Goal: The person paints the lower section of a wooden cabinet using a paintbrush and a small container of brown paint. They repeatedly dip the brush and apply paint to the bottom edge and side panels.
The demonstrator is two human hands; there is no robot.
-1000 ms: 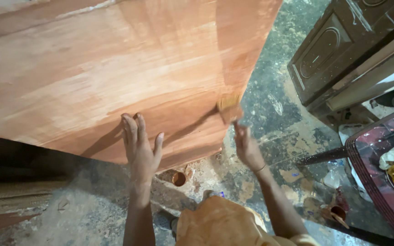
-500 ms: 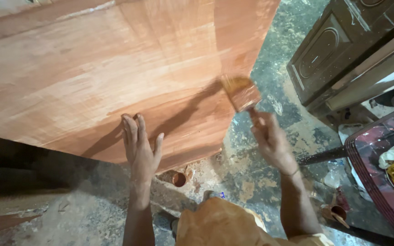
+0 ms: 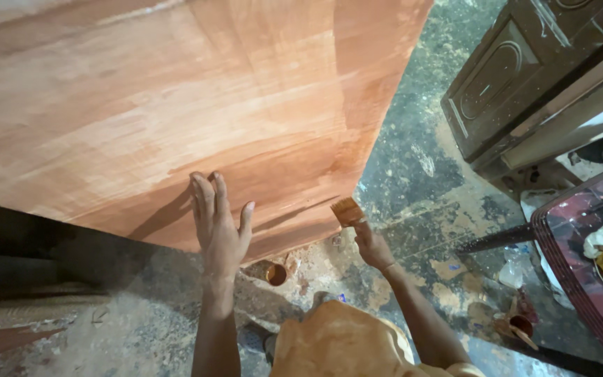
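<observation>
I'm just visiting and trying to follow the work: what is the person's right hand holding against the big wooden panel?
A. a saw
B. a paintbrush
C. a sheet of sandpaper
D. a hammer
B: the right hand grips a paintbrush whose bristles meet the lower corner of the reddish wooden panel, while the left hand lies flat on the panel.
</observation>
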